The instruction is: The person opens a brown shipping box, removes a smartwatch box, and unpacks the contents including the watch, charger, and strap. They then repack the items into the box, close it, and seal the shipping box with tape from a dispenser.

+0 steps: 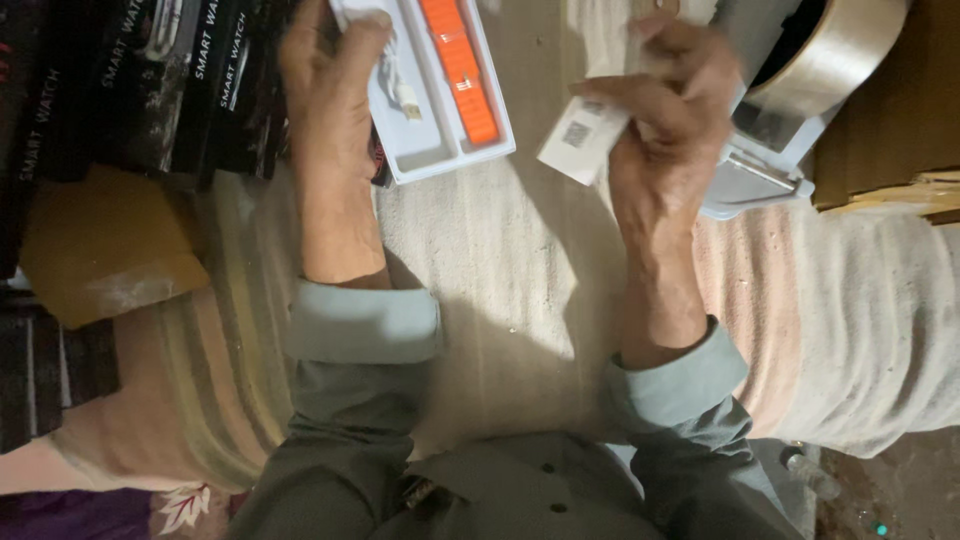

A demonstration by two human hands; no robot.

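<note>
The white moulded plastic tray (425, 110) is steadied at its near-left edge by the left hand (325, 95), grip closed on it. An orange ribbed watch strap (460, 65) is already seated in its slot (a white cable beside it). The small white folded paper leaflet (583, 138) is pinched in the right hand (665, 120), held just beside the tray, not yet placed.

A tray (415, 140) lies on the cloth (520, 260) near its far edge, with a strap (460, 65) and a cable (400, 90) in it. The left hand (330, 90) rests on the tray's left side. Left of it stands a row of boxes (130, 80), a cardboard piece (100, 245) just before them. The right hand (665, 130) holds a card (582, 138) right of the tray. A tape roll (830, 50) sits at the far right, on a dispenser (750, 175).
</note>
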